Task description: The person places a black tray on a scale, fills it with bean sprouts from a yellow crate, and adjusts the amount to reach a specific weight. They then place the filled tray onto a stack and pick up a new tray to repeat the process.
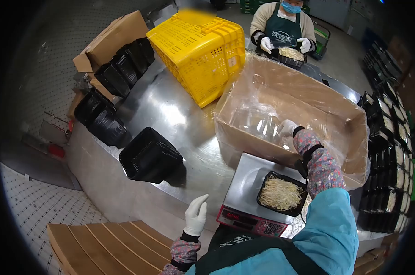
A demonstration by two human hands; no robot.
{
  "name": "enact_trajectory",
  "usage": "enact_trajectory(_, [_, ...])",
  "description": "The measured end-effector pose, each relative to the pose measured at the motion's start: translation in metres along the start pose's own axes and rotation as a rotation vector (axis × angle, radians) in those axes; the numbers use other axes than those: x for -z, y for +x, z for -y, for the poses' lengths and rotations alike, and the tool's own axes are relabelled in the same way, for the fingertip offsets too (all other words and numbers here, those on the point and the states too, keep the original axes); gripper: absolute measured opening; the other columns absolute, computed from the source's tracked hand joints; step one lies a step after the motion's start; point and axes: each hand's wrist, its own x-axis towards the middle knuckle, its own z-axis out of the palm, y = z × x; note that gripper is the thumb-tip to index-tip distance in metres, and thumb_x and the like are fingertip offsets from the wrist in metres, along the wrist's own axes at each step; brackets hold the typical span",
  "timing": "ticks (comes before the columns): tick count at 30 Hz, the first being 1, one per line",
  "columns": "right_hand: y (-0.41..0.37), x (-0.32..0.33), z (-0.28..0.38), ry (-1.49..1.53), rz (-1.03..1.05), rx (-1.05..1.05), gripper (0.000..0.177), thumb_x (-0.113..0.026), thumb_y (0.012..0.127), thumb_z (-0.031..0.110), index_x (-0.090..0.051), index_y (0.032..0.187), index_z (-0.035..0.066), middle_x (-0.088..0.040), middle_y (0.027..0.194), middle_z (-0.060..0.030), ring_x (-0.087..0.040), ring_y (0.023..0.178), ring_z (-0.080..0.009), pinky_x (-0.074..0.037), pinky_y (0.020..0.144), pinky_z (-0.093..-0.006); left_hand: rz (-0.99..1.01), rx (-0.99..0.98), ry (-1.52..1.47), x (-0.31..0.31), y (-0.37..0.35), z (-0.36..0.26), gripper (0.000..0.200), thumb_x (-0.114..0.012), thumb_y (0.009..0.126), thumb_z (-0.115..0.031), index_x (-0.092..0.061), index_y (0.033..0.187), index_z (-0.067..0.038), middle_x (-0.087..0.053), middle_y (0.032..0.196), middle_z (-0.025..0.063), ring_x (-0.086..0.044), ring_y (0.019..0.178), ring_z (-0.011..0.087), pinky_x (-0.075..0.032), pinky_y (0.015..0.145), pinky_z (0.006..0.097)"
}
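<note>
My left hand [196, 215], in a white glove, is held in the air left of the scale with its fingers stretched out and nothing in them. My right hand [288, 128], also gloved, reaches into a large cardboard box [258, 145] lined with clear plastic [255, 120]. Its fingers look curled downward; what they hold, if anything, is hidden. Between my arms, a black tray [300, 184] filled with bean sprouts [280, 193] rests on the steel plate of a red digital scale [237, 220], whose display is lit.
A yellow crate [198, 55] stands on the steel table [189, 151] behind stacked black trays [150, 153]. More black trays [125, 66] line the left edge. Filled trays [386, 183] are piled at right. Across the table, a co-worker [283, 27] handles a sprout tray. Flattened cardboard [111, 243] lies lower left.
</note>
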Motion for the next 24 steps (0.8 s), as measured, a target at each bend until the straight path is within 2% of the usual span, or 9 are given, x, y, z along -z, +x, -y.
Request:
enact_trajectory(2, [-0.012, 0.019, 0.001, 0.015, -0.176, -0.082, 0.025, -0.080, 0.067, 0.023, -0.078, 0.087, 0.010, -0.074, 0.087, -0.0138, -0.072, 0.084, -0.0289, -0.056, 0.079, -0.0391, -0.005, 0.023, -0.076, -0.001, 0.002, 0.005, 0.026, -0.055, 0.093, -0.001, -0.066, 0.116, 0.002, -0.068, 0.114, 0.0156, -0.065, 0.107, 0.0249, -0.049, 0.094, 0.0339])
enact_trajectory(5, [-0.060, 0.062, -0.008, -0.041, -0.565, -0.127, 0.025, -0.069, 0.079, 0.026, -0.075, 0.096, 0.009, -0.071, 0.095, -0.0183, -0.068, 0.092, -0.0353, -0.053, 0.082, -0.0427, 0.003, 0.008, -0.123, -0.004, 0.017, -0.002, 0.027, -0.055, 0.093, 0.001, -0.065, 0.118, 0.003, -0.067, 0.114, 0.0147, -0.064, 0.107, 0.0228, -0.049, 0.094, 0.0324])
enact_trajectory(8, [-0.133, 0.097, -0.007, -0.036, -0.882, -0.009, 0.025, -0.062, 0.088, 0.031, -0.073, 0.090, 0.009, -0.071, 0.092, -0.0156, -0.068, 0.089, -0.0351, -0.053, 0.079, -0.0463, 0.024, -0.020, -0.202, -0.012, 0.034, -0.017, 0.031, -0.055, 0.093, 0.002, -0.061, 0.124, 0.003, -0.066, 0.117, 0.0140, -0.064, 0.107, 0.0209, -0.049, 0.094, 0.0317])
enact_trajectory(10, [-0.185, 0.112, -0.010, 0.124, -1.061, 0.193, 0.023, -0.067, 0.088, 0.026, -0.072, 0.103, 0.008, -0.071, 0.096, -0.0148, -0.068, 0.090, -0.0324, -0.053, 0.081, -0.0388, 0.069, 0.057, -0.399, -0.020, 0.044, -0.029, 0.039, -0.055, 0.094, 0.002, -0.054, 0.133, 0.003, -0.062, 0.124, 0.0130, -0.063, 0.107, 0.0192, -0.050, 0.093, 0.0317])
enact_trajectory(13, [-0.274, 0.125, 0.013, 0.644, -0.947, 0.374, 0.020, -0.065, 0.095, 0.014, -0.069, 0.109, -0.001, -0.071, 0.099, -0.0021, -0.063, 0.089, -0.0088, -0.051, 0.079, -0.0232, 0.118, 0.066, -0.444, -0.026, 0.059, -0.067, 0.047, -0.052, 0.101, -0.022, -0.046, 0.141, 0.001, -0.059, 0.128, 0.0141, -0.063, 0.105, 0.0203, -0.052, 0.087, 0.0308])
enact_trajectory(16, [-0.367, 0.123, 0.058, 0.781, -0.641, 0.203, 0.021, -0.066, 0.094, 0.011, -0.068, 0.112, 0.000, -0.071, 0.100, -0.0024, -0.064, 0.089, -0.0090, -0.051, 0.081, -0.0228, 0.186, -0.122, -0.560, -0.038, 0.076, -0.091, 0.054, -0.052, 0.101, -0.030, -0.040, 0.145, 0.000, -0.055, 0.134, 0.0149, -0.062, 0.107, 0.0205, -0.052, 0.085, 0.0295])
enact_trajectory(19, [-0.402, 0.083, 0.078, 0.958, -0.304, 0.324, 0.022, -0.069, 0.092, 0.012, -0.069, 0.111, 0.000, -0.071, 0.101, -0.0039, -0.063, 0.092, -0.0083, -0.051, 0.083, -0.0245, 0.320, -0.235, -0.720, -0.064, 0.075, -0.134, 0.055, -0.055, 0.100, -0.020, -0.036, 0.148, 0.000, -0.053, 0.135, 0.0151, -0.061, 0.105, 0.0186, -0.052, 0.082, 0.0271])
enact_trajectory(22, [-0.402, 0.030, 0.077, 0.995, -0.244, 0.226, 0.023, -0.070, 0.091, 0.010, -0.069, 0.111, -0.001, -0.071, 0.102, -0.0047, -0.063, 0.092, -0.0084, -0.051, 0.083, -0.0246, 0.554, -0.101, -0.558, -0.084, 0.065, -0.133, 0.047, -0.059, 0.091, 0.002, -0.048, 0.136, 0.000, -0.062, 0.099, 0.0063, -0.059, 0.086, 0.0111, -0.049, 0.080, 0.0247])
enact_trajectory(24, [-0.400, -0.002, 0.057, 1.066, -0.263, 0.184, 0.023, -0.070, 0.090, 0.009, -0.069, 0.111, -0.001, -0.071, 0.101, -0.0048, -0.063, 0.090, -0.0081, -0.051, 0.083, -0.0245, 0.585, -0.038, -0.555, -0.095, 0.061, -0.119, 0.038, -0.061, 0.091, 0.002, -0.056, 0.129, 0.001, -0.064, 0.090, 0.0042, -0.060, 0.080, 0.0094, -0.050, 0.074, 0.0229])
